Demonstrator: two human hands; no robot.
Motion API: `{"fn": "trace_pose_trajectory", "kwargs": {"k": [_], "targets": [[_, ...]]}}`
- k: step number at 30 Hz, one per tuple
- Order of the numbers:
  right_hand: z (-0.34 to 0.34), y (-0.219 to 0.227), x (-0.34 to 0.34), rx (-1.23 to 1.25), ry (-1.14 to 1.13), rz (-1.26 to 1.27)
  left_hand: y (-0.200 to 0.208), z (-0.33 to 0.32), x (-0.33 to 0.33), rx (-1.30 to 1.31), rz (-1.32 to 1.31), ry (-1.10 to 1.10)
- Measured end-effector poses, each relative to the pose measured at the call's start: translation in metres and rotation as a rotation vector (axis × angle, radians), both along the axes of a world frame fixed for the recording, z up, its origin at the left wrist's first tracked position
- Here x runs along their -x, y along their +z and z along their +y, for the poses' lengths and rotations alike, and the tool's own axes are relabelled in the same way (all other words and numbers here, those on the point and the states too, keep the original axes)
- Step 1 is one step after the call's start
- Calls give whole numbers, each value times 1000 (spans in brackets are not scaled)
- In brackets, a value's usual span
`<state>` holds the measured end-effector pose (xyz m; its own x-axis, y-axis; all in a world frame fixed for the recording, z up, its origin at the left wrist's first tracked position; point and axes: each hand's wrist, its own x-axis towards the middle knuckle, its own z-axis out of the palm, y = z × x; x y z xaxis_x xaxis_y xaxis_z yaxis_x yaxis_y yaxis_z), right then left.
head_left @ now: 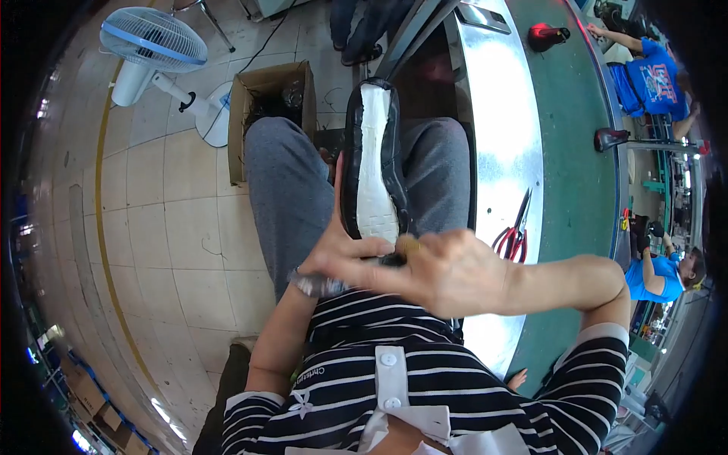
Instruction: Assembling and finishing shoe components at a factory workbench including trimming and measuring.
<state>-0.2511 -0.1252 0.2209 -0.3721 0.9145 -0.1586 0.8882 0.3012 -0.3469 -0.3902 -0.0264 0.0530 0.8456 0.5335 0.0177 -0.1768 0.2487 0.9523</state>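
An unfinished black shoe upper (352,163) stands sole side up over my lap, its toe pointing away from me. Its white underside (371,182) faces up, with the black material wrapped around its edge. My left hand (327,246) grips the shoe upper from the left near the heel end, and its thumb reaches across toward the heel. Over the heel passes my right hand (455,277), blurred by motion, with one finger stretching left across my left wrist. Whether its other fingers pinch anything is hidden.
Red-handled cutting tools (513,244) and a phone (483,18) lie on the metal ledge (500,114) at my right. Beyond it, a green conveyor belt (572,189) carries dark red shoes (547,36). A cardboard box (236,144) and a fan (152,39) stand left. Co-workers (658,80) sit across.
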Motion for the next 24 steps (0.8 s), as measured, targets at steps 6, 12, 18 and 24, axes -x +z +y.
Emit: {"fn": "trace_pose_trajectory", "kwargs": {"k": [6,12,18,24], "targets": [[6,-13,-16,133,-74,-177,-32,1,19,438,136,-223],[23,-40,-41,87,-285,54,1,4,9,487,229,-275],[43,-5,-41,60,-273,2,11,28,10,457,235,-290],[26,-37,-68,78,-571,141,39,68,-30,712,260,-181]]}}
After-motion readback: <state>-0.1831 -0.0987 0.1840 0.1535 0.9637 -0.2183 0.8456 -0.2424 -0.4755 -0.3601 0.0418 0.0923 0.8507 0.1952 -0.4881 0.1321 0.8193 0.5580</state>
